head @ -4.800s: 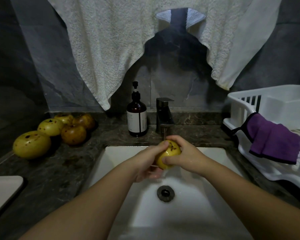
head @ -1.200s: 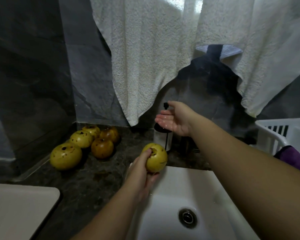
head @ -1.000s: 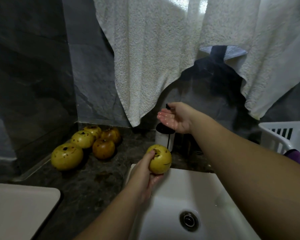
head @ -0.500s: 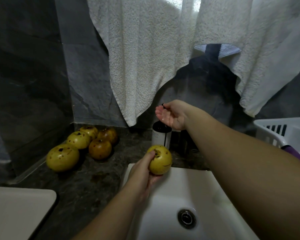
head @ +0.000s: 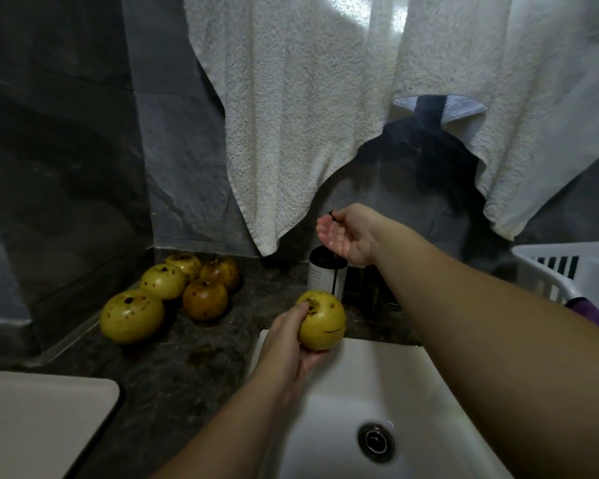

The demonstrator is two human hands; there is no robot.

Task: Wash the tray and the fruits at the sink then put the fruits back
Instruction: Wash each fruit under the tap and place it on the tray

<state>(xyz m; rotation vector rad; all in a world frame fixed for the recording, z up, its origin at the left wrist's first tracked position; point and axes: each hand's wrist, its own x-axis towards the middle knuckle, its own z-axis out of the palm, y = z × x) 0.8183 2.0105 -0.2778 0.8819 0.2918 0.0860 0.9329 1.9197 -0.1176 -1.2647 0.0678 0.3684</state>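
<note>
My left hand (head: 286, 340) grips a yellow spotted fruit (head: 321, 319) above the left rim of the white sink (head: 412, 392). My right hand (head: 346, 235) is cupped palm up over the soap bottle (head: 325, 273), its thumb side resting on the black pump head; the palm looks wet. Several more yellow and brown spotted fruits (head: 168, 292) lie in a cluster on the dark counter at the left. A pale tray corner (head: 42, 423) shows at the bottom left.
A white towel (head: 360, 98) hangs down over the wall above the bottle. A white dish rack (head: 574, 271) with a purple cloth (head: 595, 312) stands at the right edge. The sink drain (head: 376, 442) sits near the bottom. The tap is hidden behind my right arm.
Earlier both hands rubbed the fruit under the tap. Now the left hand alone holds it and the right hand has risen onto the soap pump, its palm lifting slightly over the last second.
</note>
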